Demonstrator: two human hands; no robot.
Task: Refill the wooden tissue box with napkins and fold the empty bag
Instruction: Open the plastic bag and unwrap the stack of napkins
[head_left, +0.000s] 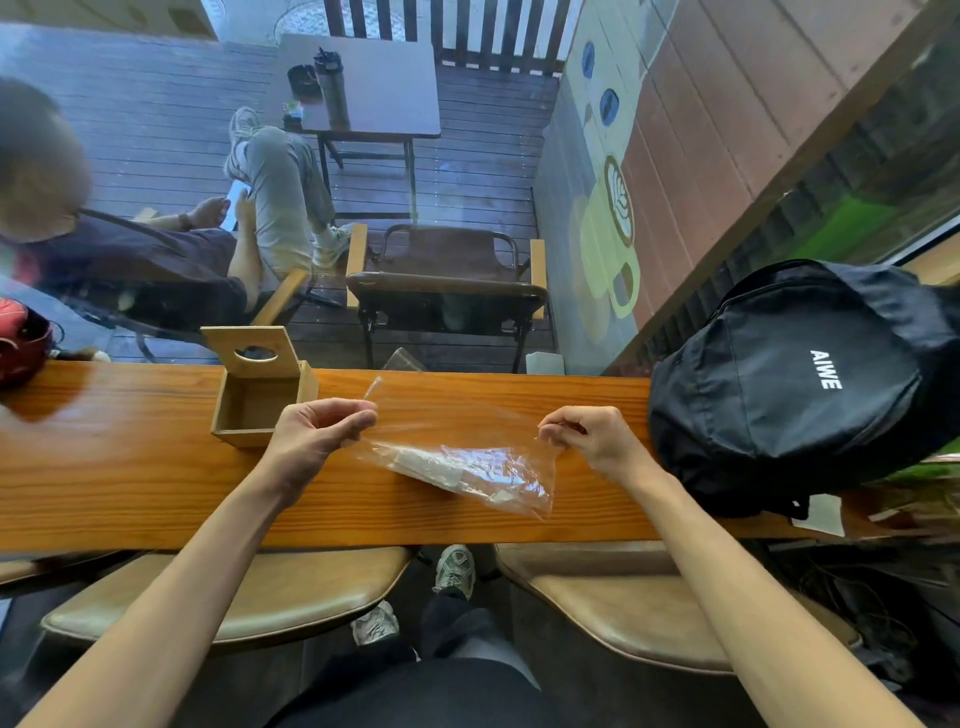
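Clear plastic bag pinched taut by left hand and right hand, contents indistinct, wooden tissue box open

Left hand, right hand — fingers pinched

Left hand hides the wooden tissue box's near corner.

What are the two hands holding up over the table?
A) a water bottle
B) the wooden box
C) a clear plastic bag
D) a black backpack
C: the left hand and the right hand each pinch an end of the clear bag, stretched between them above the table.
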